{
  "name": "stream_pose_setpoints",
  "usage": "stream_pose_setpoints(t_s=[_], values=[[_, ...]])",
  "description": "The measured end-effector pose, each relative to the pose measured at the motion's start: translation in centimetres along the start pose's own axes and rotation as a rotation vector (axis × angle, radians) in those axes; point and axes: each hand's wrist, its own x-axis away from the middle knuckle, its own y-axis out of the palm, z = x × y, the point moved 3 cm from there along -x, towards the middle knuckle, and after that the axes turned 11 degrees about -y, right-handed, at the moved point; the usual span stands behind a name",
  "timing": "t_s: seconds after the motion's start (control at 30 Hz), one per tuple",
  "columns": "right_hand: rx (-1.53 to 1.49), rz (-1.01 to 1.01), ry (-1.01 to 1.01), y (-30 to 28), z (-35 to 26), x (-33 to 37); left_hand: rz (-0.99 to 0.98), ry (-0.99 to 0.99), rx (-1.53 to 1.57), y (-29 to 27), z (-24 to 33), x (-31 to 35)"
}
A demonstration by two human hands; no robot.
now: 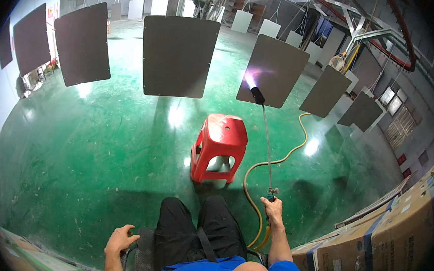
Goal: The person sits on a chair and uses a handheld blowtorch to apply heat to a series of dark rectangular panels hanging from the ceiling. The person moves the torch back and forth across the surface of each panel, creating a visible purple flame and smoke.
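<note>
My right hand (273, 211) is closed round the handle of a long gas torch (267, 142). From its black nozzle a bright violet-white flame (250, 78) plays on the lower left part of a hanging grey panel (275, 71). A yellow hose (276, 160) curves over the floor and back beside my right arm. My left hand (122, 238) rests at the armrest of the chair I sit on, holding nothing, with its fingers apart.
More grey panels (179, 56) hang in a row to both sides. A red plastic stool (221, 141) stands in front of my knees on the green floor (99, 146). Cardboard boxes (350, 258) stand close on my right. A fan (214, 3) is at the back.
</note>
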Motion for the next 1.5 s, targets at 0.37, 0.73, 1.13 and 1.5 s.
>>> stream_pose_setpoints(t_s=[0.37,0.73,1.13,1.5], values=[[-0.020,-0.114,0.165,0.0,-1.2,2.2,0.025,0.020,0.030,0.1,-0.5,-0.6],[-0.103,-0.040,0.236,-0.7,2.3,2.6,0.004,-0.010,0.025,-0.1,-0.4,-0.6],[-0.073,0.095,0.268,-2.2,6.6,2.6,0.014,0.021,0.033,-0.3,-0.6,-0.6],[-0.198,0.166,0.148,-4.1,1.1,0.4,0.028,-0.070,0.028,0.2,-0.6,-1.1]])
